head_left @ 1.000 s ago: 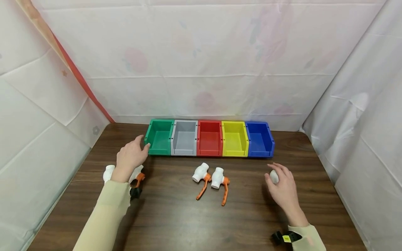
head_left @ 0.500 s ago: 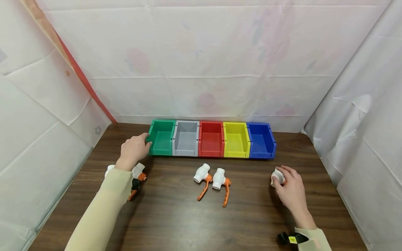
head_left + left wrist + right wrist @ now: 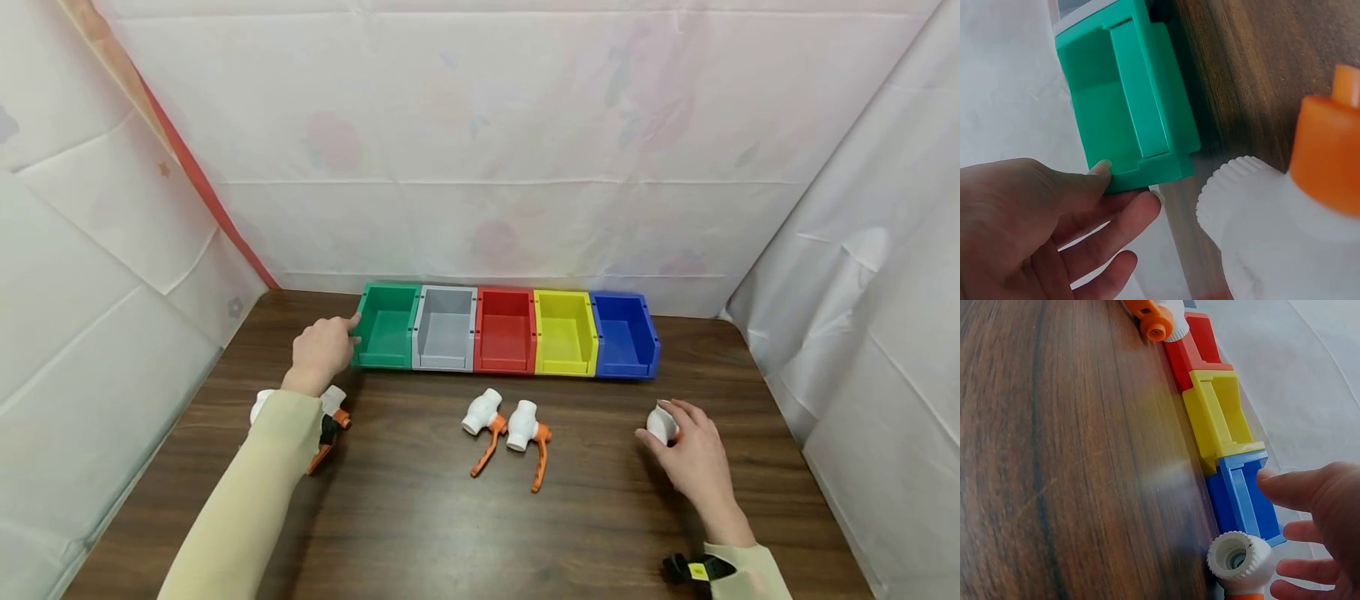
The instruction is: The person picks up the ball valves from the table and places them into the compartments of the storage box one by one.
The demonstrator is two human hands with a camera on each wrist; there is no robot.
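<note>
My left hand (image 3: 322,354) pinches the side wall of the green bin (image 3: 386,329); in the left wrist view the thumb lies over its rim, with fingers outside. Close by is a white ball valve (image 3: 1260,244) with an orange stem. At the right, my right hand (image 3: 693,454) is beside another white ball valve (image 3: 662,425), thumb held apart from it. The right wrist view shows the fingers spread near this valve (image 3: 1241,559), its ribbed open end facing the camera. Whether a fingertip touches it I cannot tell. My left sleeve partly hides two valves (image 3: 333,398).
Grey (image 3: 444,329), red (image 3: 505,331), yellow (image 3: 565,333) and blue (image 3: 624,336) bins continue the row from the green one. Two white valves with orange handles (image 3: 480,412) lie mid-table. Pale cloth (image 3: 480,142) hangs behind and at both sides of the wooden table (image 3: 450,533).
My left hand has moved from beside the green bin to gripping its side. The right hand closed in on the valve, then its thumb came away from it.
</note>
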